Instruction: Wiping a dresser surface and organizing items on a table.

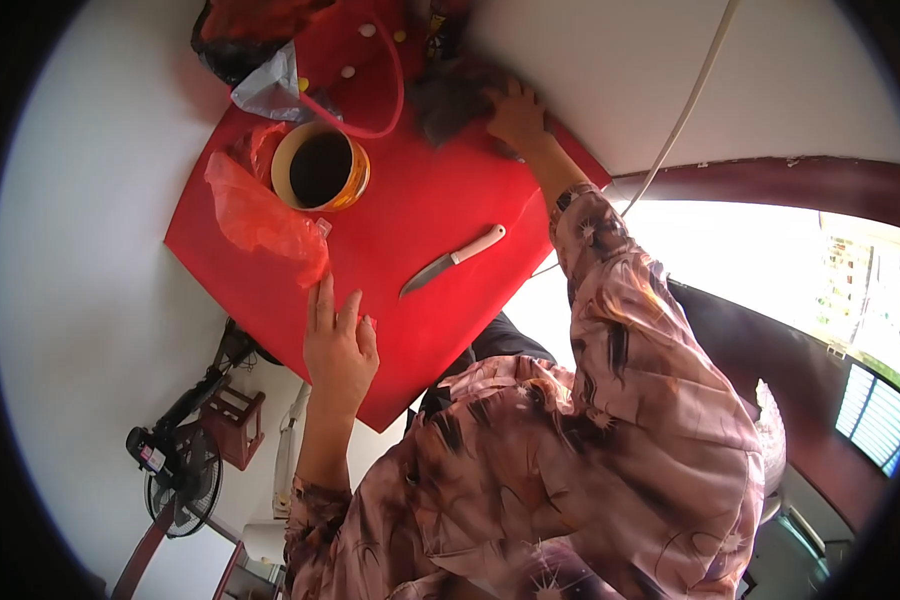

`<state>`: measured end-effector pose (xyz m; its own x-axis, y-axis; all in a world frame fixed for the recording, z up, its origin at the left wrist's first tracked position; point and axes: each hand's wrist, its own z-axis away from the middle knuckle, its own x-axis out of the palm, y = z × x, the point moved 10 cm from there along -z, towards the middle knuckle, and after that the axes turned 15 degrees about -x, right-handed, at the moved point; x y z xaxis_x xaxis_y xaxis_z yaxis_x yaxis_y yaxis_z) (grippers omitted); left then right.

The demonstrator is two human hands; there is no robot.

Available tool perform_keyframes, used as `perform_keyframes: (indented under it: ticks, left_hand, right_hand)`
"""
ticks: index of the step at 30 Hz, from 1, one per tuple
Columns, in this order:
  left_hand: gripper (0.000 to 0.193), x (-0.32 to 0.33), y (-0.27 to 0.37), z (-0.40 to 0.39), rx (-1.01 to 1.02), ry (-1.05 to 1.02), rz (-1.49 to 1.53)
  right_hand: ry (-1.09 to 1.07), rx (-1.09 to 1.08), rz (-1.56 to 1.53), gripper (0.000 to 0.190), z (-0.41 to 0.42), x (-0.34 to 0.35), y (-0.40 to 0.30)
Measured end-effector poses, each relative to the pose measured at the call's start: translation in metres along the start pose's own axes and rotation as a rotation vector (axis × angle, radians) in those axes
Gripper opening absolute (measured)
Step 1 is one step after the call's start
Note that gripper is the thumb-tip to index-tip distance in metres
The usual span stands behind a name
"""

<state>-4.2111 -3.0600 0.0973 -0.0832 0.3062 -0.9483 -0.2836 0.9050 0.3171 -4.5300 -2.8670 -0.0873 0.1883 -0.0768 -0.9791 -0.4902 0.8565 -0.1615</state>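
My left hand [339, 345] is low over the near left part of the red tabletop [390, 360], fingers apart, its fingertips at the edge of a thin red plastic bag [262, 217]. A small red piece lies by its thumb. My right hand [517, 116] reaches to the far right part, fingers spread beside a dark, blurred cloth-like item [450, 97]; whether it grips this is unclear. Between the hands lies a knife [454, 259] with a pale handle, its blade towards the left. A round tub [356, 176] with a dark inside stands beside the red bag.
A pink-red hoop-like handle [399, 82] and a grey plastic bag [266, 86] are at the far left, near a black and red bag [251, 37]. Walls border the far sides. A black fan [184, 480] and a wooden stool [236, 424] stand beyond the left edge. A pale cable [682, 112] hangs at right.
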Motion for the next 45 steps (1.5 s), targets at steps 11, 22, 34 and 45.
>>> perform_keyframes:
  ticks: [11, 22, 34, 45]
  left_hand:
    - [0.030, 0.159, 0.019, 0.000, 0.003, -0.288, 0.168]
    - [0.027, 0.223, 0.019, -0.020, -0.038, -0.433, -0.115]
    - [0.018, 0.178, -0.013, 0.030, -0.119, -0.486, 0.416]
    - [0.022, 0.147, -0.113, 0.097, -0.524, -0.433, 0.680]
  right_hand:
    - [0.059, 0.028, -0.144, 0.040, 0.097, 0.016, -0.027]
    - [0.468, 0.294, -1.083, 0.050, 0.098, -0.058, 0.103]
    - [-0.017, 0.058, 0.047, 0.064, 0.065, -0.003, 0.002]
    - [-0.144, -0.006, -0.435, 0.043, 0.112, 0.011, -0.044]
